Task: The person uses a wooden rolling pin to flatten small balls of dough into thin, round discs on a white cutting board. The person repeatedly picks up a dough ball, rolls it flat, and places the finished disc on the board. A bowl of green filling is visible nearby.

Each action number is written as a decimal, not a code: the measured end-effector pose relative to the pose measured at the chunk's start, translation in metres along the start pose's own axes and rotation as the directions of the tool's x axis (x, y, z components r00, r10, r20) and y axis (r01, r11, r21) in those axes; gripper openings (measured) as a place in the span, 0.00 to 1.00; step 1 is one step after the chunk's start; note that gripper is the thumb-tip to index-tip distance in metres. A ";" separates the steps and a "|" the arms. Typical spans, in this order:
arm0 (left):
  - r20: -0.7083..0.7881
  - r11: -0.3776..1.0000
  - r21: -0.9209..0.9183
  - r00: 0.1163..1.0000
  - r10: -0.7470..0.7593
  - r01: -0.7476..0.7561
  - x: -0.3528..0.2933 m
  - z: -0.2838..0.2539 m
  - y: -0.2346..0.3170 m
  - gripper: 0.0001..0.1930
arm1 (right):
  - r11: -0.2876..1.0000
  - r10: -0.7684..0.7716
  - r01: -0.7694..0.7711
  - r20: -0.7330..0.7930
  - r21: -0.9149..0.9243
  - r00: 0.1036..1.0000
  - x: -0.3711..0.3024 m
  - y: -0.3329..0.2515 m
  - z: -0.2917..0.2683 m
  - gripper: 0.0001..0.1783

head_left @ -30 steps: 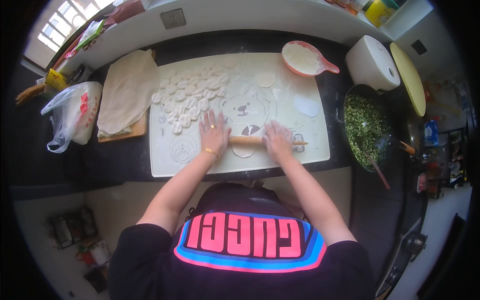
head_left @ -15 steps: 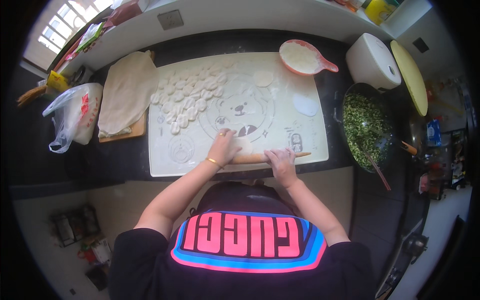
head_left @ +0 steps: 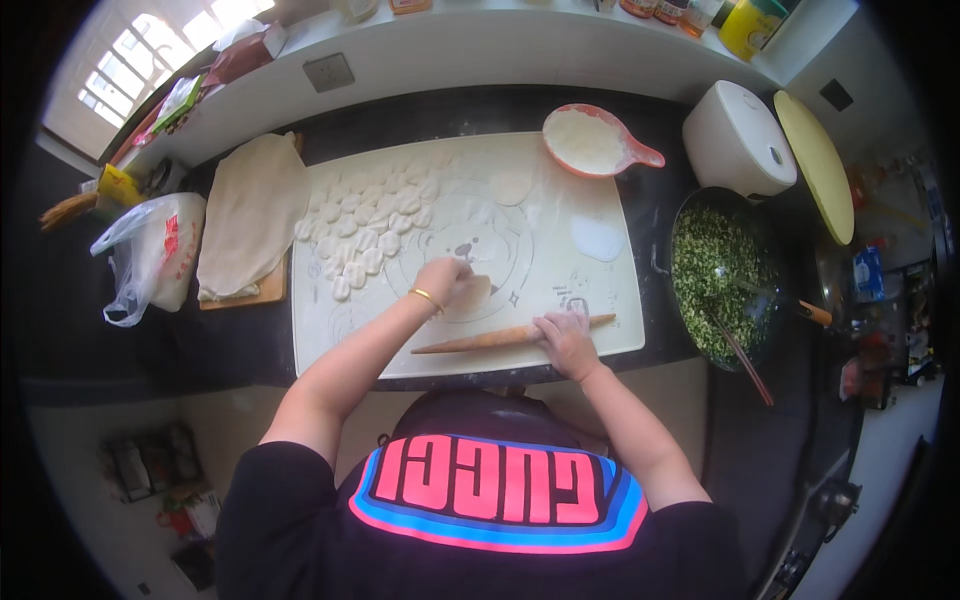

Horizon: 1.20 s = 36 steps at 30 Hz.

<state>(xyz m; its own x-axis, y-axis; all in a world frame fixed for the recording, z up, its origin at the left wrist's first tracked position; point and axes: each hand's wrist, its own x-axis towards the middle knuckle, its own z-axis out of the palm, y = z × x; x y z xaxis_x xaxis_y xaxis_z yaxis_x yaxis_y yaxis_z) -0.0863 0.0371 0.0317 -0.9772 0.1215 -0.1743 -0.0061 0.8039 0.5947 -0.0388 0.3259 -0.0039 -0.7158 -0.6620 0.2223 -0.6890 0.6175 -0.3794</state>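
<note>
My left hand (head_left: 447,281) is over the middle of the pale mat (head_left: 610,285). Its fingers pinch a small round dough wrapper (head_left: 480,293), which hangs to the right of the fingertips. Nearer to me, my right hand (head_left: 567,340) is closed on the right part of a tapered wooden rolling pin (head_left: 478,342). The pin's left end lies bare near the mat's front edge. Several flattened dough pieces (head_left: 368,212) cover the mat's far left. A rolled wrapper (head_left: 511,186) lies flat toward the back.
A red scoop of flour (head_left: 628,150) sits at the mat's far right corner, near a white disc (head_left: 597,240). To the right stands a pan of chopped greens (head_left: 725,260) with chopsticks. At left are a dough sheet (head_left: 255,205) on a board and a plastic bag (head_left: 155,250).
My left hand has left the rolling pin and now lifts the wrapper. The pin has turned slightly, its left end now uncovered. My right hand stays on it. The whole view has shifted a little.
</note>
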 end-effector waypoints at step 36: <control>0.216 0.901 0.327 0.951 0.223 -0.286 0.005 0.008 -0.010 0.37 | 0.998 -0.039 0.036 -0.062 -0.042 0.997 0.000 0.001 0.004 0.25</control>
<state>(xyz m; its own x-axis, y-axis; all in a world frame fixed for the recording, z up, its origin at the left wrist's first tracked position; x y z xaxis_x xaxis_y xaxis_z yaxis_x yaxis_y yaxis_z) -0.0896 0.0346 0.0187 -0.8845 0.4206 -0.2019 0.3433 0.8799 0.3286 -0.0391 0.3245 -0.0076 -0.6942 -0.6578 0.2921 -0.7186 0.6104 -0.3333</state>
